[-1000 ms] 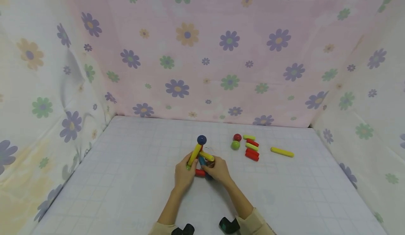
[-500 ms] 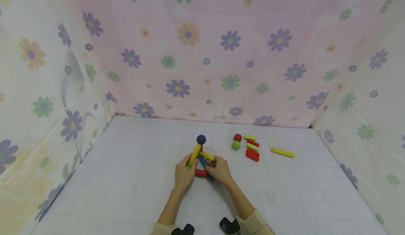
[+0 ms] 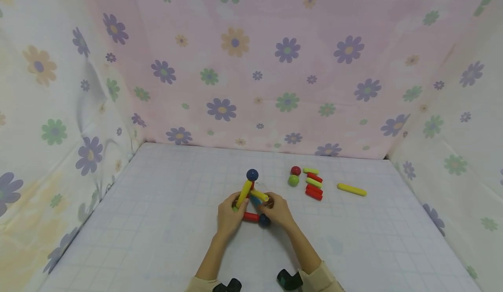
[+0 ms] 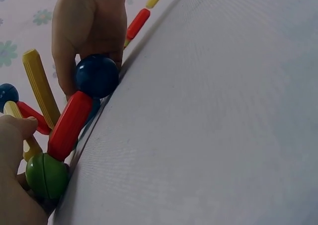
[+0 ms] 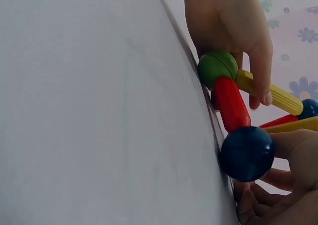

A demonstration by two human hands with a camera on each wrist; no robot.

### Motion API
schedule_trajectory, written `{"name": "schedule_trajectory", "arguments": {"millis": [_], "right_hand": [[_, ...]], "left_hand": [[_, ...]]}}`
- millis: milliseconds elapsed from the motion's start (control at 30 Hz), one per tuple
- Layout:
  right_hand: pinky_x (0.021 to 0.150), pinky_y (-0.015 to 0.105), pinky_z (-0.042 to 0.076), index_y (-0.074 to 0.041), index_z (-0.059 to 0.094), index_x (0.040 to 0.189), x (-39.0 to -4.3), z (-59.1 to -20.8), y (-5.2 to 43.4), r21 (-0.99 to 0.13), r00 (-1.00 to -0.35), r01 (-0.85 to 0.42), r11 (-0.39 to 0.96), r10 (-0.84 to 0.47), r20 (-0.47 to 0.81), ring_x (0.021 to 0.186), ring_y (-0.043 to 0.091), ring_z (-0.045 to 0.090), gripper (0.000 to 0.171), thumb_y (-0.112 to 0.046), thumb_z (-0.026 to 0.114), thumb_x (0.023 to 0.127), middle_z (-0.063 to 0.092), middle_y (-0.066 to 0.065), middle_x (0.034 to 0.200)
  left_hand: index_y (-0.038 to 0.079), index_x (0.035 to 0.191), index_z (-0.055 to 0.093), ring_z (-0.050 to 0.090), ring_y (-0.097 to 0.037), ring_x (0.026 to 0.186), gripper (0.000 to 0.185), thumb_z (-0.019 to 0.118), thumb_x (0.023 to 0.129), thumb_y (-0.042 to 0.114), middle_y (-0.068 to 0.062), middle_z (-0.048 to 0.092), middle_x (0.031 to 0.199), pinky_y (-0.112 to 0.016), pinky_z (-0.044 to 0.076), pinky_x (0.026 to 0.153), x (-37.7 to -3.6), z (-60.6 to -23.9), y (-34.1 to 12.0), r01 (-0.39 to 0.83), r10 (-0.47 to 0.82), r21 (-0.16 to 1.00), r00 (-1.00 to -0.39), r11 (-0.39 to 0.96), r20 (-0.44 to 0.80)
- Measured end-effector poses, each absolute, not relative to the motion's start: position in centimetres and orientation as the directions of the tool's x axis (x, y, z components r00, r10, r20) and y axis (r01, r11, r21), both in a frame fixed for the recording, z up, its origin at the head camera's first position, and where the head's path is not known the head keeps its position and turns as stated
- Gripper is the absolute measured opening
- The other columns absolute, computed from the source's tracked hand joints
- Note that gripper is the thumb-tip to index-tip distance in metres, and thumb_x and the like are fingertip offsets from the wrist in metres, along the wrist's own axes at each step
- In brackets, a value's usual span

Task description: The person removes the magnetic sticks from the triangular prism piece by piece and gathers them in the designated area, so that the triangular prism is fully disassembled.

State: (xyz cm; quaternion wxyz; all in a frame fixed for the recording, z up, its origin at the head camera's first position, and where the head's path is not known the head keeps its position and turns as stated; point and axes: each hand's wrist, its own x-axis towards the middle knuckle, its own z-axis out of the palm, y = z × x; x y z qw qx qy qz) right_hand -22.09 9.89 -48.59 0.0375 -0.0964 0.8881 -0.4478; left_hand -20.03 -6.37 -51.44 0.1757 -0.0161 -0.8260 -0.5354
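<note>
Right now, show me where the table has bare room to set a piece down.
Bare table lies left of the left hand, and also between the yellow stick and the near right edge. It is crowded around the stick-and-ball frame and the loose pieces.

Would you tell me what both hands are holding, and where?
The rod-and-ball frame: left hand grips the yellow rod by its green-ball end; right hand its dark-blue-ball corner.

Loose on table: five sticks (image 3: 351,190), two balls (image 3: 293,180); two hands (image 3: 229,213).
</note>
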Motion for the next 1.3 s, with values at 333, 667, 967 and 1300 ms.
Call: {"name": "schedule_trajectory", "arguments": {"millis": [333, 667, 967, 1300], "right_hand": [[0.067, 0.03, 0.05, 0.001, 0.059, 0.118, -22.0, -48.4, 10.9, -0.807, -0.973, -0.075, 0.586, -0.221, -0.07, 0.078, 0.017, 0.055, 0.042, -0.014, 0.071, 0.081, 0.064, 0.006, 0.089], [0.066, 0.028, 0.051, 0.005, 0.061, 0.112, -21.8, -48.2, 10.8, -0.804, -0.968, -0.116, 0.583, -0.249, -0.04, 0.073, 0.016, 0.055, 0.036, -0.007, 0.071, 0.08, 0.064, 0.006, 0.083], [0.075, 0.034, 0.053, -0.001, 0.058, 0.121, -21.5, -48.4, 10.7, -0.816, -0.969, -0.198, 0.543, -0.232, 0.081, 0.084, 0.022, 0.06, 0.046, -0.012, 0.074, 0.079, 0.064, 0.013, 0.102], [0.061, 0.021, 0.047, 0.001, 0.067, 0.105, -20.9, -47.6, 10.1, -0.818, -0.911, -0.411, 0.403, -0.178, 0.371, 0.072, 0.012, 0.052, 0.026, -0.008, 0.072, 0.081, 0.067, 0.01, 0.097]], "left_hand": [[0.003, 0.109, 0.067, 0.062, -0.018, 0.087, 0.032, 0.067, 0.087, 0.025, -0.008, 0.069, 0.098, -0.036, 0.05, 0.079, -19.9, -51.2, -6.4, 0.185, -0.143, 0.889, -0.953, 0.419, 0.266], [0.0, 0.111, 0.067, 0.064, -0.023, 0.093, 0.033, 0.066, 0.087, 0.023, -0.011, 0.07, 0.102, -0.041, 0.05, 0.086, -19.9, -51.0, -6.2, 0.161, -0.148, 0.895, -0.959, 0.417, 0.241], [0.0, 0.109, 0.067, 0.063, -0.02, 0.088, 0.032, 0.067, 0.086, 0.023, -0.01, 0.07, 0.098, -0.038, 0.05, 0.083, -19.8, -50.9, -6.2, 0.161, -0.145, 0.897, -0.96, 0.411, 0.239], [0.002, 0.115, 0.064, 0.064, -0.015, 0.067, 0.036, 0.054, 0.095, 0.03, -0.015, 0.069, 0.093, -0.022, 0.049, 0.06, -19.7, -50.6, -6.6, 0.212, -0.07, 0.922, -0.967, 0.324, 0.247]]}}
